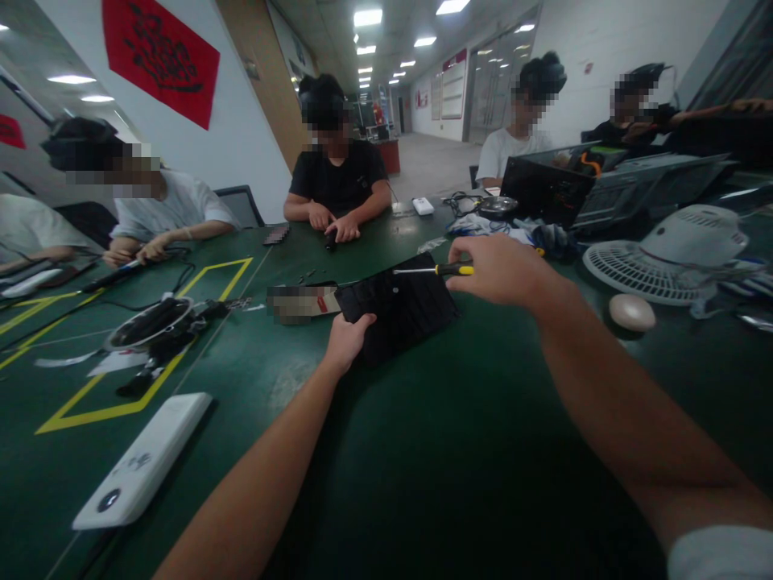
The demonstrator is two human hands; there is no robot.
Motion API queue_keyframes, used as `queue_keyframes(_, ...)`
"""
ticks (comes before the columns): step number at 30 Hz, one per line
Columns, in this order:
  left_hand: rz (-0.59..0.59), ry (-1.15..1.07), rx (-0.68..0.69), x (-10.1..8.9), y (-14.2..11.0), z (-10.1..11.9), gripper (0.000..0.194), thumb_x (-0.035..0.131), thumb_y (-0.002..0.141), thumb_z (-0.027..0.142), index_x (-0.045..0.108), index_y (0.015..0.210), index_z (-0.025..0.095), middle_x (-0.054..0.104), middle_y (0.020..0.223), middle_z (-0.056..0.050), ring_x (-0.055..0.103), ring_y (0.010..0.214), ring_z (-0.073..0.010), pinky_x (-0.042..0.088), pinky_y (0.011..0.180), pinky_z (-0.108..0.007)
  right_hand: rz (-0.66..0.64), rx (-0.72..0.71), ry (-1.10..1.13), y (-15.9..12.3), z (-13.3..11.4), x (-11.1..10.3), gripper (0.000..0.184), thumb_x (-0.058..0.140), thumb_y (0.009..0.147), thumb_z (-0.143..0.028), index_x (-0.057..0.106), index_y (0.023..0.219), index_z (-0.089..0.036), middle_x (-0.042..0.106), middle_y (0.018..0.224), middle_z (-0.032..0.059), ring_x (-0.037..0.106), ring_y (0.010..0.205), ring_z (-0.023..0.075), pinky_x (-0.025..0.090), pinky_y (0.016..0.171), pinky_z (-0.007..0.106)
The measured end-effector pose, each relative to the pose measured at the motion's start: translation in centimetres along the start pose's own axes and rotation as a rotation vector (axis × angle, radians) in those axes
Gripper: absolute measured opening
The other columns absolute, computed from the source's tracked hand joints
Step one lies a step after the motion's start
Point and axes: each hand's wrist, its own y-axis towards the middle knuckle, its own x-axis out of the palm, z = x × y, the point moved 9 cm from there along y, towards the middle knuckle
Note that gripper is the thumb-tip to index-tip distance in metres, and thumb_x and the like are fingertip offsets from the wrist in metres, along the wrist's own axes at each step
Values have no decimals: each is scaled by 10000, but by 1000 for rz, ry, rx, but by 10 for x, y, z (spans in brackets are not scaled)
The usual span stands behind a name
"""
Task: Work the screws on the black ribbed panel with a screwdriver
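Observation:
My left hand [349,342] is closed on the near left edge of a flat black ribbed panel [416,310], its thumb lying on top. The panel is tilted above the green table, and its exact kind is not clear. In my right hand [501,270] is a screwdriver [444,270] with a yellow and black handle. Its metal shaft points left across the panel, with the tip near a small light spot. Whether the tip touches the panel I cannot tell. Just left of the panel lies a partly blurred beige and red item [305,303].
A white oblong device [145,459] lies at the near left. Beyond it are a cable-filled ring [154,322] and yellow tape [93,419]. A white fan [676,250], a pale round object [631,312] and an open computer case [640,189] stand right. Several people sit around the table [459,451].

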Motion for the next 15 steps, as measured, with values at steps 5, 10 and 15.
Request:
queue_keyframes(5,5,-7,-1,0,-1,2,374,885,617,403,780,893,174,787,867,-71,734,824,-280,592,835,-408,60,4,-8,-3,4,-9,249,766,893,-306,868,1113,-247,842,1101,118,749,1060,349,525,817,415)
queue_keyframes(10,6,4,-1,-1,0,-1,372,876,624,410,782,894,174,793,880,-76,734,825,-275,586,822,-397,60,6,0,-2,0,-6,270,773,894,-333,901,1118,-252,853,1099,129,758,1069,367,549,831,442)
queue_keyframes(15,27,26,17,-2,3,-2,362,880,622,400,790,885,168,787,845,-65,726,793,-262,585,805,-388,64,-43,6,-2,-8,-5,280,757,904,-348,904,1120,-246,859,1114,134,770,1076,375,551,825,450)
